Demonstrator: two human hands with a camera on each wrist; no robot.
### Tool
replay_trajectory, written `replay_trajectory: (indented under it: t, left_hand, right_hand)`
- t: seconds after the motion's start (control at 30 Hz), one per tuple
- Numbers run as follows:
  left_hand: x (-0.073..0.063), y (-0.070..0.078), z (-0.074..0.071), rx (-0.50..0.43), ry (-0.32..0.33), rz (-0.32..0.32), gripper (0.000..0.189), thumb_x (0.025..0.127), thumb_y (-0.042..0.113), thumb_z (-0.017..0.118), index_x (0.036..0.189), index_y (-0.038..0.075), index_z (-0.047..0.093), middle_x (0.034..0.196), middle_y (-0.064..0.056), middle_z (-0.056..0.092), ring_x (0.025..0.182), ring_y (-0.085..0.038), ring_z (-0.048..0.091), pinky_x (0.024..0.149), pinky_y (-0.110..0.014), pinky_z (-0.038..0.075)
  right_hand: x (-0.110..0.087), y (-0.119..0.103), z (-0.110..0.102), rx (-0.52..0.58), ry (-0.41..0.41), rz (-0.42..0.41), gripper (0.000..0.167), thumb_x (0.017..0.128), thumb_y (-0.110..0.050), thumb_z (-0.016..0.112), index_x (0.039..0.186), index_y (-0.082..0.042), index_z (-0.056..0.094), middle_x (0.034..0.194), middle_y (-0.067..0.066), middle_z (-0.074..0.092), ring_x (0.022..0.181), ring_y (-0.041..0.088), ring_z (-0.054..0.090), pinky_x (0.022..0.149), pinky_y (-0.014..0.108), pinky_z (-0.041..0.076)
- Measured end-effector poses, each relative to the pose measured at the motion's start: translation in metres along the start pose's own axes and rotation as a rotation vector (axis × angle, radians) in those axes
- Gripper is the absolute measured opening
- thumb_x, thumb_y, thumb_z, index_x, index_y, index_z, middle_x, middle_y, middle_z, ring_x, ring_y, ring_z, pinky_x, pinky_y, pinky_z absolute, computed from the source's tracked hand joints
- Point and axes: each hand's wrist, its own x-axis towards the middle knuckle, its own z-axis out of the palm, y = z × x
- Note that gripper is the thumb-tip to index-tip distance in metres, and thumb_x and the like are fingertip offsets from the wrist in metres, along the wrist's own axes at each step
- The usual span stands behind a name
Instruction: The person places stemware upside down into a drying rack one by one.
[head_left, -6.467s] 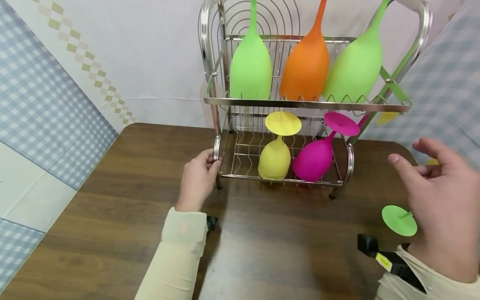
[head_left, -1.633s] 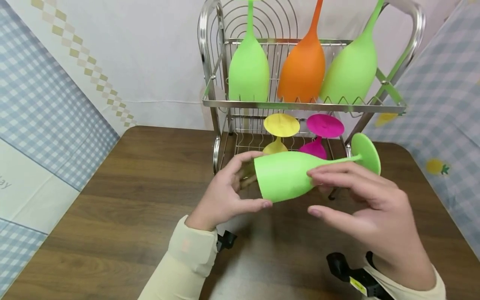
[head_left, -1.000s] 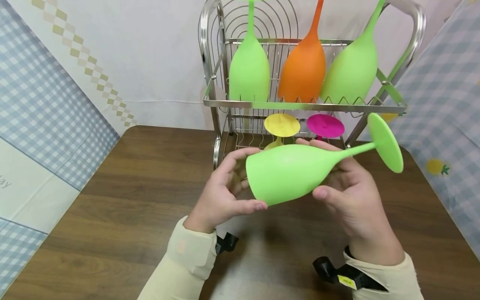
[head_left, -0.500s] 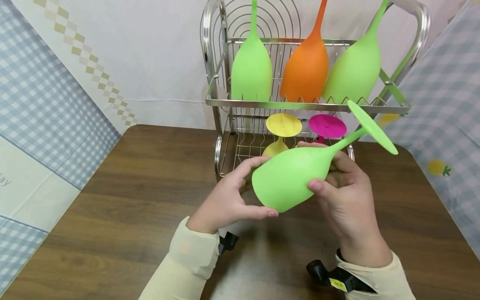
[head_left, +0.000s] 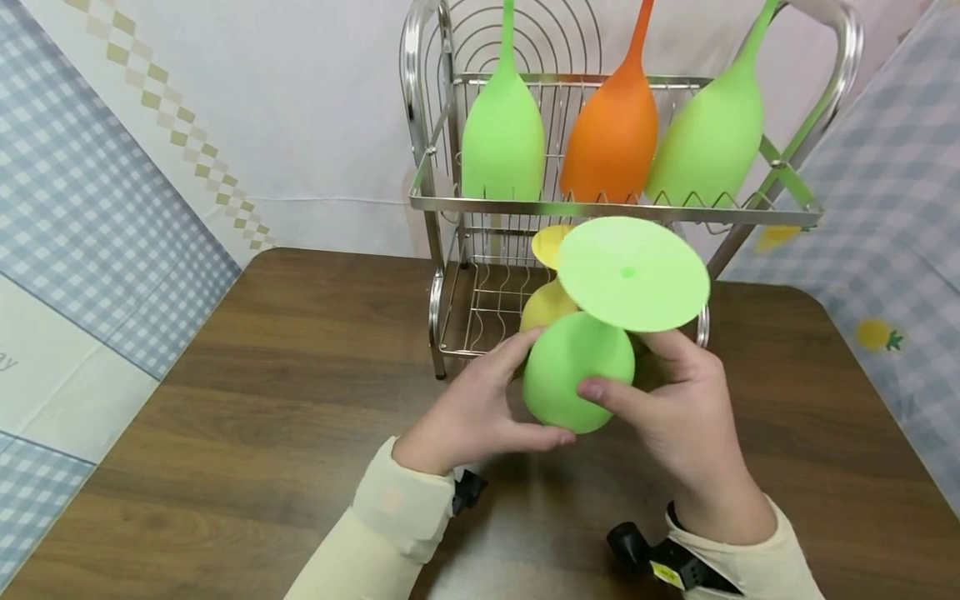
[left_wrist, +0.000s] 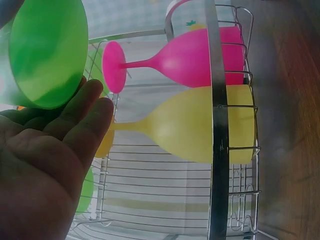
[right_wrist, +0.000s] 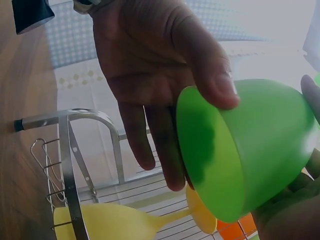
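Between both hands, in front of the rack's lower tier, is a green wine glass (head_left: 553, 367). Its foot (head_left: 633, 271) tilts up toward the head camera and the mouth points down. My left hand (head_left: 480, 408) has its thumb and fingers around the rim end, as the right wrist view also shows. With the thumb on the bowl and fingers behind, my right hand (head_left: 682, 425) grips it from the other side. Upside down on the lower tier stand a yellow wine glass (left_wrist: 185, 125) and a magenta one (left_wrist: 187, 57); in the head view the green foot hides the magenta glass.
A two-tier metal dish rack (head_left: 615, 210) stands at the back of the wooden table (head_left: 300, 400). Its upper tier carries two green glasses (head_left: 502, 133) and an orange glass (head_left: 611, 133), upside down. Checked cloth (head_left: 885, 208) hangs on both sides.
Earlier my left hand held the rack's side and the green glass lay at right. It has been lifted into both hands, then turned from lying sideways to foot up, mouth down.
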Motion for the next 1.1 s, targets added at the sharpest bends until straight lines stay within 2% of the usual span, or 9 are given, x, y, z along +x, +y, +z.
replay_trajectory:
  t: [0.1, 0.23, 0.4, 0.57, 0.63, 0.73, 0.93, 1.03, 1.1]
  left_hand:
    - [-0.001, -0.001, -0.001, 0.024, -0.001, 0.004, 0.09, 0.071, 0.019, 0.093, 0.147, 0.017, 0.045, 0.135, 0.005, 0.058, 0.117, -0.008, 0.055, 0.103, -0.03, 0.048]
    - [-0.001, -0.002, -0.002, 0.033, -0.003, -0.015, 0.09, 0.071, 0.018, 0.093, 0.147, 0.017, 0.045, 0.134, 0.006, 0.057, 0.116, -0.008, 0.056, 0.102, -0.03, 0.048]
    - [-0.002, -0.003, -0.006, 0.055, -0.004, -0.016, 0.09, 0.072, 0.02, 0.093, 0.148, 0.016, 0.045, 0.136, 0.005, 0.057, 0.118, -0.008, 0.055, 0.102, -0.029, 0.048]
    - [-0.005, -0.004, -0.017, -0.01, 0.023, -0.071, 0.09, 0.076, 0.02, 0.09, 0.152, 0.015, 0.042, 0.147, 0.006, 0.051, 0.132, -0.008, 0.05, 0.11, -0.028, 0.041]
    - [-0.006, -0.006, -0.025, -0.004, 0.06, -0.109, 0.088, 0.078, 0.023, 0.088, 0.153, 0.015, 0.042, 0.149, 0.008, 0.049, 0.136, -0.009, 0.046, 0.113, -0.03, 0.039]
    - [-0.008, -0.013, -0.038, 0.096, 0.149, -0.13, 0.079, 0.084, 0.029, 0.083, 0.151, 0.014, 0.044, 0.15, 0.005, 0.05, 0.136, -0.013, 0.048, 0.112, -0.033, 0.04]
    - [-0.011, -0.035, -0.061, 0.332, 0.41, -0.13, 0.061, 0.093, 0.021, 0.074, 0.146, 0.005, 0.05, 0.146, -0.006, 0.055, 0.134, -0.021, 0.052, 0.111, -0.035, 0.042]
    - [-0.012, -0.05, -0.065, 0.384, 0.519, -0.196, 0.056, 0.094, 0.018, 0.072, 0.144, 0.002, 0.052, 0.142, -0.009, 0.059, 0.13, -0.026, 0.056, 0.108, -0.038, 0.045]
    - [-0.011, -0.059, -0.065, 0.395, 0.553, -0.27, 0.053, 0.094, 0.019, 0.071, 0.141, 0.001, 0.054, 0.137, -0.01, 0.062, 0.124, -0.029, 0.06, 0.103, -0.039, 0.05]
  right_hand:
    - [-0.001, -0.003, 0.001, -0.136, -0.007, 0.059, 0.071, 0.065, 0.016, 0.084, 0.131, -0.004, 0.066, 0.122, 0.002, 0.069, 0.111, 0.02, 0.058, 0.094, 0.025, 0.046]
    - [-0.001, -0.007, 0.0, -0.242, -0.083, 0.087, 0.082, 0.065, 0.012, 0.088, 0.138, -0.013, 0.062, 0.135, 0.0, 0.063, 0.118, 0.019, 0.055, 0.097, 0.022, 0.045]
    - [0.0, -0.008, 0.002, -0.315, -0.1, 0.072, 0.082, 0.066, 0.006, 0.09, 0.139, -0.019, 0.061, 0.135, -0.002, 0.063, 0.116, 0.016, 0.057, 0.094, 0.019, 0.047]
    - [0.001, -0.006, 0.004, -0.299, -0.055, 0.028, 0.085, 0.061, 0.013, 0.09, 0.138, -0.013, 0.062, 0.133, 0.003, 0.064, 0.117, 0.018, 0.059, 0.095, 0.021, 0.048]
    - [0.001, -0.006, 0.004, -0.284, -0.041, 0.029, 0.087, 0.06, 0.015, 0.089, 0.138, -0.012, 0.062, 0.133, 0.004, 0.064, 0.116, 0.019, 0.06, 0.095, 0.022, 0.049]
    - [0.001, -0.006, 0.005, -0.298, -0.027, 0.053, 0.086, 0.06, 0.013, 0.09, 0.137, -0.014, 0.063, 0.129, 0.001, 0.066, 0.111, 0.019, 0.062, 0.089, 0.021, 0.052]
    - [0.001, -0.003, 0.006, -0.281, -0.024, 0.099, 0.083, 0.061, 0.013, 0.09, 0.136, -0.013, 0.064, 0.124, 0.001, 0.068, 0.105, 0.02, 0.063, 0.084, 0.02, 0.055]
    - [0.001, -0.001, 0.006, -0.275, -0.031, 0.115, 0.082, 0.062, 0.012, 0.089, 0.136, -0.013, 0.063, 0.123, 0.001, 0.068, 0.105, 0.019, 0.063, 0.082, 0.02, 0.056]
    - [0.0, 0.0, 0.007, -0.271, -0.038, 0.129, 0.082, 0.064, 0.011, 0.089, 0.137, -0.013, 0.063, 0.124, 0.0, 0.067, 0.106, 0.018, 0.062, 0.081, 0.021, 0.057]
